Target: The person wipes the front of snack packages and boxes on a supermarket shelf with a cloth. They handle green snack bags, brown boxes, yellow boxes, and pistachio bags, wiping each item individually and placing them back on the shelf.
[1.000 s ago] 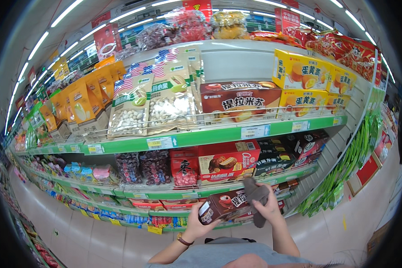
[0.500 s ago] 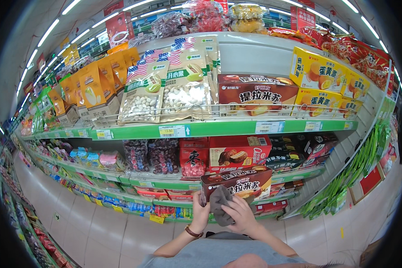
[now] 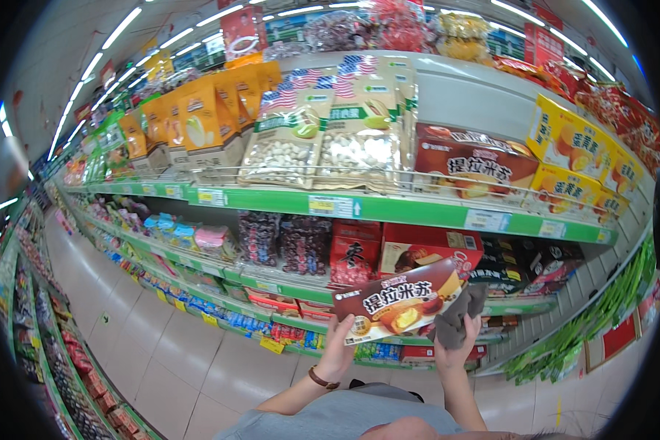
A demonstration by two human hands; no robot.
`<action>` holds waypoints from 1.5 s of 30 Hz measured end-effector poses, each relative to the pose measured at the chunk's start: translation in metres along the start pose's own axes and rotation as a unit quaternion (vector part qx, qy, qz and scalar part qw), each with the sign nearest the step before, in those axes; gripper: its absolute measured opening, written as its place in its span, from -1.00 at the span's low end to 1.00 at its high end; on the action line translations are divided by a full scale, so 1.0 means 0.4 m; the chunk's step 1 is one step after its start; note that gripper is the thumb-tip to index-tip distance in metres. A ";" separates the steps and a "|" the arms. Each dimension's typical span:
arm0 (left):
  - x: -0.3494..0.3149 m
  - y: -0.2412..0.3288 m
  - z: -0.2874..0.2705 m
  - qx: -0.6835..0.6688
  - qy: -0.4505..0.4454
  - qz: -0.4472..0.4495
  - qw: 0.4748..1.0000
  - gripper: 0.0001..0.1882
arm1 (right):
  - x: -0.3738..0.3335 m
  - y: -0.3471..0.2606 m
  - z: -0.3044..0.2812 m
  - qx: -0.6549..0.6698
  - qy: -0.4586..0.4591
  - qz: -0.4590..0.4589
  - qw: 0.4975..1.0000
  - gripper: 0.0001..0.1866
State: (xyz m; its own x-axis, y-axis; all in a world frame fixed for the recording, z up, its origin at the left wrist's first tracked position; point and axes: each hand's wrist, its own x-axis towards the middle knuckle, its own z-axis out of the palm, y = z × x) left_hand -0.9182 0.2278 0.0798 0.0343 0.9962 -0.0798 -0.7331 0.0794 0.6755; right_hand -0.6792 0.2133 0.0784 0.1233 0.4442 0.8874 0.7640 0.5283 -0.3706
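Observation:
Held up before the shelves is a brown snack-cake box [image 3: 397,302], its broad printed front facing me and its right end tilted upward. My left hand [image 3: 336,348] grips the lower left corner, with a brown band on that wrist. At the opposite end, a crumpled dark grey cloth [image 3: 459,320] is in my right hand [image 3: 456,350], pressed against the right edge of the box. Most of my right fingers are hidden behind the cloth. On the upper shelf sits a similar brown box [image 3: 473,163].
Pistachio bags [image 3: 361,125] and orange snack bags [image 3: 198,121] line the upper shelf, left of yellow boxes [image 3: 583,139]. The green shelf edge [image 3: 411,210] runs across. Below stand dried-fruit bags [image 3: 304,244] and a red box [image 3: 433,246]. Green leafy strands [image 3: 594,315] hang at right.
The box has turned so its full front shows. My right hand and the cloth have moved from the box's front left to its right end. The view has shifted left.

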 end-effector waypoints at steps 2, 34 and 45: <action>-0.015 0.000 0.004 -0.012 -0.024 -0.070 0.997 -0.56 | 0.015 -0.030 0.035 0.027 0.005 -0.064 0.998 -0.22; -0.018 0.062 -0.127 -0.094 -0.120 -0.220 0.963 -0.47 | 0.068 0.084 -0.027 0.513 0.042 0.484 0.708 -0.39; -0.040 0.021 -0.062 -0.099 -0.102 -0.164 0.976 -0.52 | -0.019 -0.046 0.136 0.635 -0.083 0.618 0.457 -0.43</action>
State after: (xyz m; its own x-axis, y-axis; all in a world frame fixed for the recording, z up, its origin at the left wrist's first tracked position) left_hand -0.9417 0.2115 0.0683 0.4093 0.9060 -0.1074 -0.7760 0.4076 0.4813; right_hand -0.7288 0.2396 0.0637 -0.1662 0.9639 -0.2079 -0.8200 -0.2522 -0.5137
